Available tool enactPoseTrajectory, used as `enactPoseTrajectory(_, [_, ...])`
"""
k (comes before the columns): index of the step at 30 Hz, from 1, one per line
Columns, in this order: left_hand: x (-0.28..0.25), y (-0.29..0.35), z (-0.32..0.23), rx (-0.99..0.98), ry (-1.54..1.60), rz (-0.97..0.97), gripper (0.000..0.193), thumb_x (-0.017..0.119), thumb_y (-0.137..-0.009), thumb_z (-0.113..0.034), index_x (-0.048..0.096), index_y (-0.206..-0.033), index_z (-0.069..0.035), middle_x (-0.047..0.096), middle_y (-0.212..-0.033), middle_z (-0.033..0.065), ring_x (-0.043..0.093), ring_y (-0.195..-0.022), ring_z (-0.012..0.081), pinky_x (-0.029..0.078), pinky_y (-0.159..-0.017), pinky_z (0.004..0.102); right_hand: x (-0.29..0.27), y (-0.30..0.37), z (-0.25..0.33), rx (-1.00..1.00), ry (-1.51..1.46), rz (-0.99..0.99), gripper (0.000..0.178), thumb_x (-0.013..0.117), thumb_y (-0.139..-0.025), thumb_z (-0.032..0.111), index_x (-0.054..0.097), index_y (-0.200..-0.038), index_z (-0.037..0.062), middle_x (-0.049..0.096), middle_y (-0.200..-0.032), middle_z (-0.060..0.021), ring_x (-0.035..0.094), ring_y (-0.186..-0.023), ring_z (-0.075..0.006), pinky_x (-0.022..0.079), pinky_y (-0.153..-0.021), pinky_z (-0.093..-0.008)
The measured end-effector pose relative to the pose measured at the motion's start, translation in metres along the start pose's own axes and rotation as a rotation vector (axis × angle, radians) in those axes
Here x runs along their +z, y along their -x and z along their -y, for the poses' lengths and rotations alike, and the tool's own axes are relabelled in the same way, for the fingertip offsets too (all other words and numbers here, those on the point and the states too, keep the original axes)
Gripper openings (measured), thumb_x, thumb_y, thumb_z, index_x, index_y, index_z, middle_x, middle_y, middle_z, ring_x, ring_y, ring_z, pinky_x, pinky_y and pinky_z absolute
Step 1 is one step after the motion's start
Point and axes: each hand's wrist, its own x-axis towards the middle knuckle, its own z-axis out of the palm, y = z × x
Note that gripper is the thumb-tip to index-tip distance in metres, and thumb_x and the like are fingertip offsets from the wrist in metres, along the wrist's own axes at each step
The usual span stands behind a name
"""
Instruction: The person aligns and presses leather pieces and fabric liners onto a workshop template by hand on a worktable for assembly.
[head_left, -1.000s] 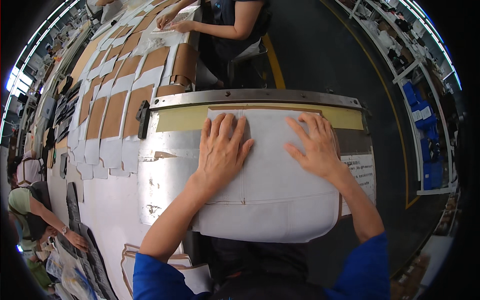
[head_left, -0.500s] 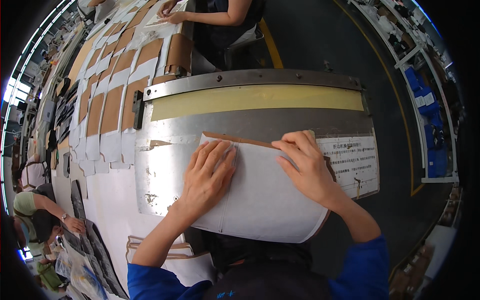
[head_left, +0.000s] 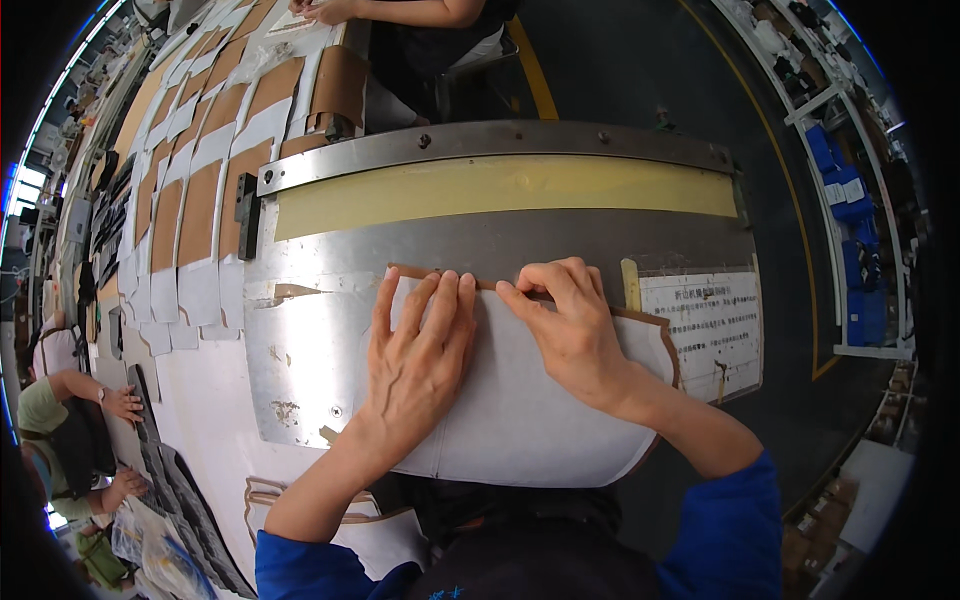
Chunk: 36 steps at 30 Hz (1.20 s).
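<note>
A white-backed sheet panel with brown edges lies over the near part of a metal machine plate and hangs past its front edge. My left hand rests flat on the panel, its fingers stretched toward the brown far edge. To its right, my right hand pinches that same far edge between thumb and forefinger. Brown shows along the far edge and at the panel's right side. The material under both palms is hidden.
Beyond the plate runs a metal bar with a yellow strip below it. Rows of brown and white panels cover the table at left. Co-workers sit at the far side and at left. Blue bins stand on the right shelf.
My right hand has moved left along the far edge, closer to my left hand. The left fingers have straightened toward that edge. The whole view has shifted slightly.
</note>
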Motion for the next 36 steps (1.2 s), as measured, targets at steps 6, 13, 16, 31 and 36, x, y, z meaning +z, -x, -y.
enactPoseTrajectory(6, [0.000, -0.003, -0.002, 0.002, -0.020, 0.004, 0.049, 0.067, -0.092, -0.008, 0.061, -0.141, 0.000, 0.059, -0.135, 0.0119, 0.060, -0.127, 0.0257, 0.031, -0.124, 0.0566, 0.000, -0.006, 0.002, 0.095, -0.085, 0.029, 0.035, 0.067, -0.082, -0.005, 0.075, -0.116, 0.0007, 0.059, -0.108, -0.0054, 0.055, -0.098, -0.0247, 0.042, -0.088, -0.0386])
enactPoseTrajectory(13, [-0.001, -0.001, -0.003, 0.008, -0.063, 0.016, 0.053, 0.068, -0.092, -0.007, 0.058, -0.144, 0.000, 0.059, -0.134, 0.0122, 0.060, -0.126, 0.0269, 0.028, -0.126, 0.0559, 0.003, -0.002, 0.003, -0.099, 0.074, 0.045, 0.037, 0.063, -0.082, -0.005, 0.072, -0.118, -0.0036, 0.059, -0.113, -0.0094, 0.054, -0.104, -0.0277, 0.042, -0.089, -0.0399])
enactPoseTrajectory(16, [-0.001, -0.003, -0.005, 0.020, -0.055, 0.024, 0.054, 0.069, -0.090, -0.007, 0.059, -0.143, 0.000, 0.059, -0.133, 0.0124, 0.059, -0.126, 0.0272, 0.029, -0.126, 0.0556, -0.002, -0.004, 0.003, 0.015, -0.011, 0.127, 0.039, 0.062, -0.084, -0.001, 0.069, -0.122, -0.0062, 0.058, -0.115, -0.0113, 0.054, -0.107, -0.0282, 0.044, -0.092, -0.0410])
enactPoseTrajectory(31, [0.009, 0.006, -0.009, -0.127, 0.130, -0.164, 0.051, 0.071, -0.094, -0.008, 0.058, -0.142, -0.002, 0.065, -0.135, 0.0180, 0.063, -0.126, 0.0333, 0.045, -0.116, 0.0484, -0.132, 0.105, 0.007, 0.132, 0.438, 0.102, 0.032, 0.070, -0.085, -0.003, 0.072, -0.117, -0.0031, 0.064, -0.108, -0.0115, 0.059, -0.109, -0.0314, 0.045, -0.097, -0.0448])
enactPoseTrajectory(36, [-0.015, 0.039, -0.018, -0.510, 0.411, -0.616, 0.045, 0.066, -0.100, -0.005, 0.054, -0.142, 0.003, 0.056, -0.144, 0.0236, 0.054, -0.134, 0.0401, 0.040, -0.116, 0.0452, -0.094, 0.053, 0.013, 0.085, 0.227, 0.084, 0.039, 0.077, -0.087, 0.007, 0.069, -0.124, 0.0004, 0.063, -0.114, -0.0103, 0.058, -0.111, -0.0306, 0.044, -0.098, -0.0458])
